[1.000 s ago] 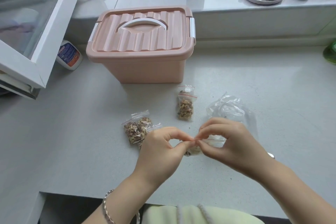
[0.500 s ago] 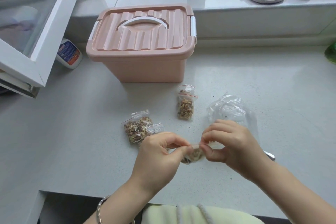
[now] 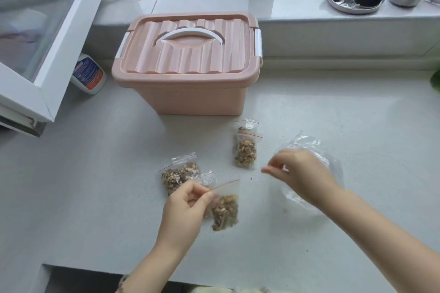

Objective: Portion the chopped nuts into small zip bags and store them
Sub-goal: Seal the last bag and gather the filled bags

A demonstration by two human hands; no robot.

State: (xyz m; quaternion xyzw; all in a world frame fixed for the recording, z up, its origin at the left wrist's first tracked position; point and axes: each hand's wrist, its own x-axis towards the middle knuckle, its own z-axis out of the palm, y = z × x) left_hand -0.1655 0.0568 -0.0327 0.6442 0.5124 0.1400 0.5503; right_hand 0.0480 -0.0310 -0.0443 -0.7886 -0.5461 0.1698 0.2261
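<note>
The left hand (image 3: 183,211) pinched the upper left corner of a small zip bag (image 3: 225,211) between thumb and forefinger. The bag hung to the right of the grip, with its red seal strip (image 3: 226,184) running up and away from the pinch point. The chopped nuts (image 3: 223,215) sat in its lower half, below and right of the grip. Whether the bag's bottom edge touched the counter (image 3: 333,114) could not be determined.

The right hand (image 3: 302,173) was positioned well to the right of the grip and apart from the held bag. Its fingers were loosely curled and grasped nothing. It hovered over a crumpled clear plastic bag (image 3: 309,147) lying on the counter.

A cluster of filled bags (image 3: 179,173) lay on the counter just above the grip, close to the left-hand knuckles. Two further filled bags (image 3: 245,150) lay overlapping, farther from the grip and to its upper right.

A pink storage box (image 3: 188,93) stood beyond the grip, with its lid closed and its white handle (image 3: 190,34) folded flat. A white bottle (image 3: 88,74) lay left of the box.
</note>
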